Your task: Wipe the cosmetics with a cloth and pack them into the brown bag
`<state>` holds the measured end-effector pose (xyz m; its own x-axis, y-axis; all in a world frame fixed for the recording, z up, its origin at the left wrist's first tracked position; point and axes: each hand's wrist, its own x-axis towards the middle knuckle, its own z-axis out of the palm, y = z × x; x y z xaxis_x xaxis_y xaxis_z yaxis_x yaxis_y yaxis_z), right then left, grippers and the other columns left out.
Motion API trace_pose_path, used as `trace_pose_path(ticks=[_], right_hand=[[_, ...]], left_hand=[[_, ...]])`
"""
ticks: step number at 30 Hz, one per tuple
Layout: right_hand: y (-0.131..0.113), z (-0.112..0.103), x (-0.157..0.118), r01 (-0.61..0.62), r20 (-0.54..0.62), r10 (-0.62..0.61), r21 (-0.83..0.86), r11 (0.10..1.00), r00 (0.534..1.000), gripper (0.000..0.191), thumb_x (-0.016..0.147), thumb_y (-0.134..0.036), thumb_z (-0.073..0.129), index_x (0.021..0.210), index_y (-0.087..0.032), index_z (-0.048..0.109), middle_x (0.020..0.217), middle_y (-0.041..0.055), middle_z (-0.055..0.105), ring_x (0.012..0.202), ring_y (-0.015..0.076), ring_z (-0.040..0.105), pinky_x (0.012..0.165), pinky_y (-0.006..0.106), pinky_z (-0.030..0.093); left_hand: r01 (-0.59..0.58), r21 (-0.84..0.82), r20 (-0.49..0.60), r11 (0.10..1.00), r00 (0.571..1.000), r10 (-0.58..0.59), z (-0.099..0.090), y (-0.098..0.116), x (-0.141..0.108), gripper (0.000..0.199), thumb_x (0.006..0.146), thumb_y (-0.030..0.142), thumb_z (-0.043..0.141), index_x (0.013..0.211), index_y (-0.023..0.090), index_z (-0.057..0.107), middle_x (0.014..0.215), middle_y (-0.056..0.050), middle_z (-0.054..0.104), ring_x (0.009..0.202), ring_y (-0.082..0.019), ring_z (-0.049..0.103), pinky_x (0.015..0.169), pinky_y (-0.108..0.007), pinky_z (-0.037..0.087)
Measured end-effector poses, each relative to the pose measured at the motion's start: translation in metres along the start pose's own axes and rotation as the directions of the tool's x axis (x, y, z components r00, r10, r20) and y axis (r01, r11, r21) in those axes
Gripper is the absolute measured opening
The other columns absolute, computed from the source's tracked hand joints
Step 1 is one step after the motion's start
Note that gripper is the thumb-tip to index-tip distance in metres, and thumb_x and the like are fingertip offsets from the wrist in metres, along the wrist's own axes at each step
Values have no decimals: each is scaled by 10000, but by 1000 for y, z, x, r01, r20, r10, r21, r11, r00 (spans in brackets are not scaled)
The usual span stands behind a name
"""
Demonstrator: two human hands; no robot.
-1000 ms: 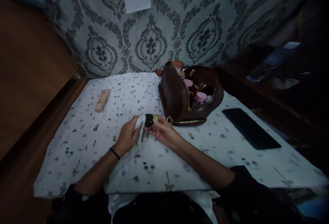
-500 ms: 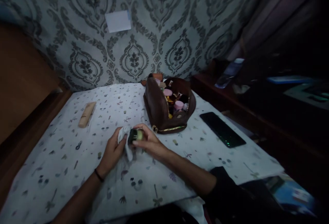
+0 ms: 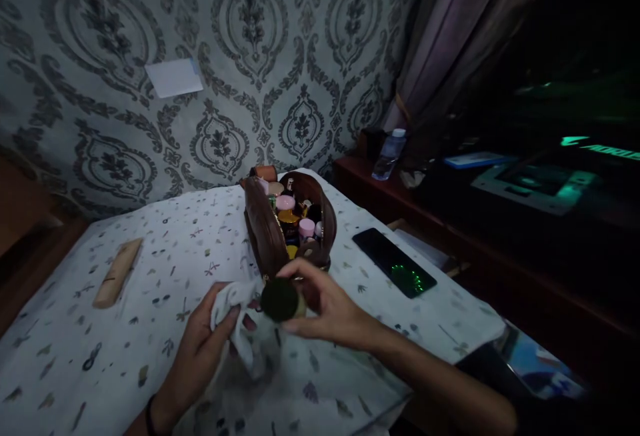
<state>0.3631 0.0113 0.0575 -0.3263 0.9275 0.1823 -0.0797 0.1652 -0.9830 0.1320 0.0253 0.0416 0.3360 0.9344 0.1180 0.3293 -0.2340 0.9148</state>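
My left hand (image 3: pixel 203 333) is closed on a crumpled white cloth (image 3: pixel 243 343), whose loose end hangs below the fingers. Between finger and thumb, my right hand (image 3: pixel 325 303) grips a small jar with a dark green lid (image 3: pixel 279 299); the lid faces left, towards the cloth. Right behind the jar stands a brown zip bag (image 3: pixel 263 233), open at the top. Pink-lidded jars (image 3: pixel 306 227) and several other small containers fill it.
On the patterned white cloth (image 3: pixel 170 243) lie a beige tube (image 3: pixel 117 275) at left and a black phone (image 3: pixel 395 263) at right. A clear bottle (image 3: pixel 389 155) stands on the dark red ledge beyond. Patterned wallpaper rises behind.
The view has swung to the right and closer. My right hand has drawn the jar slightly away from the cloth and turned its lid more towards me. Both hands keep their hold.
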Motion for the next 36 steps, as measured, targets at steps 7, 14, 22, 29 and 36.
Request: trace_pose_path(ticks=[7, 14, 22, 29, 36], right_hand=[[-52, -63, 20, 123, -265, -179, -213, 969, 947, 411, 750, -317, 773, 1136, -246, 648, 1126, 49, 679, 1043, 236, 652, 931, 393, 512], [-46, -78, 55, 244, -23, -331, -629, 738, 943, 538, 764, -302, 759, 1281, -256, 615, 1294, 72, 641, 1213, 281, 569, 1045, 453, 417], [-53, -83, 65, 196, 158, -117, -835, 514, 981, 466, 698, -192, 750, 1155, -167, 660, 1010, 58, 704, 857, 207, 652, 735, 292, 462], [-57, -74, 68, 207, 218, -13, -906, 368, 976, 331, 668, -143, 814, 950, -157, 641, 959, 64, 653, 859, 214, 616, 672, 280, 422], [-53, -82, 68, 288, 290, -44, -895, 340, 956, 381, 700, -223, 835, 1019, -155, 639, 1046, 75, 616, 921, 216, 591, 727, 299, 431]], left_hand=[[-574, 585, 307, 573, 811, 498, 49, 38, 35, 476, 819, 48, 383, 1247, 214, 506, 1465, -159, 489, 1194, -263, 617, 834, -378, 591], [-513, 742, 382, 431, 852, 358, 73, 37, 47, 583, 690, -41, 373, 1201, 210, 501, 1387, -136, 546, 1010, -241, 697, 645, -313, 602], [-583, 724, 421, 368, 797, 433, 73, 22, 41, 496, 748, -30, 375, 1165, 184, 538, 1393, -137, 560, 891, -199, 713, 600, -280, 601], [-600, 731, 404, 326, 764, 502, 75, 20, 42, 400, 781, -9, 362, 1091, 170, 541, 1339, -169, 602, 781, -192, 721, 565, -297, 601], [-608, 736, 391, 299, 742, 545, 76, 19, 41, 383, 804, -16, 343, 1078, 149, 553, 1295, -191, 624, 688, -195, 716, 504, -314, 587]])
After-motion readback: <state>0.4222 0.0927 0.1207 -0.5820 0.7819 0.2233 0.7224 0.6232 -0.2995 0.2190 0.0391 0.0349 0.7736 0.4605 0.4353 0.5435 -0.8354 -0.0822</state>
